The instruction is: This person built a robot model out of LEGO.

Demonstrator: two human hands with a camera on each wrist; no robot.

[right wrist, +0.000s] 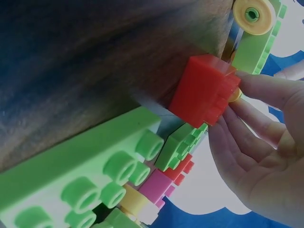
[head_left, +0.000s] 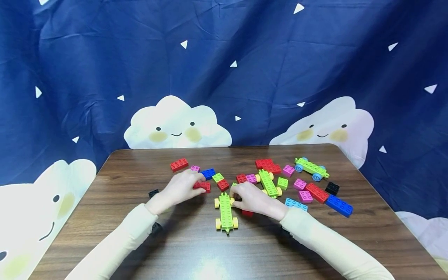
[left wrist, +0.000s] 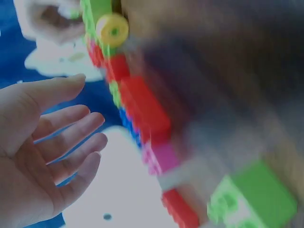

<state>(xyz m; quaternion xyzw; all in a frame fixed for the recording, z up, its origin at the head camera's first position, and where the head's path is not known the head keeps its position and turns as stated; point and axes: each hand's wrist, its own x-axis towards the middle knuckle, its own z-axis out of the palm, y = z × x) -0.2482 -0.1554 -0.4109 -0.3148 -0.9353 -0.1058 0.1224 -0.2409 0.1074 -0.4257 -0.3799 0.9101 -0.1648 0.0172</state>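
Note:
In the head view my left hand (head_left: 182, 184) hovers at a red brick (head_left: 203, 187), thumb and fingers apart. The left wrist view shows that hand (left wrist: 61, 147) with loose fingers and nothing between them. My right hand (head_left: 250, 196) pinches the far right wheel of a lime-green toy car base (head_left: 226, 214) with yellow wheels. In the right wrist view, a yellow wheel (right wrist: 235, 95) shows between thumb and fingers of the right hand (right wrist: 266, 137). A red brick (right wrist: 202, 90) stands in front of those fingers and hides part of the grip.
Behind the right hand stands a second green car base (head_left: 268, 183) with yellow wheels. Farther right is one with blue wheels (head_left: 311, 168). Around them lie a light blue brick (head_left: 296, 204), a long blue brick (head_left: 339, 205) and several red, pink and black bricks.

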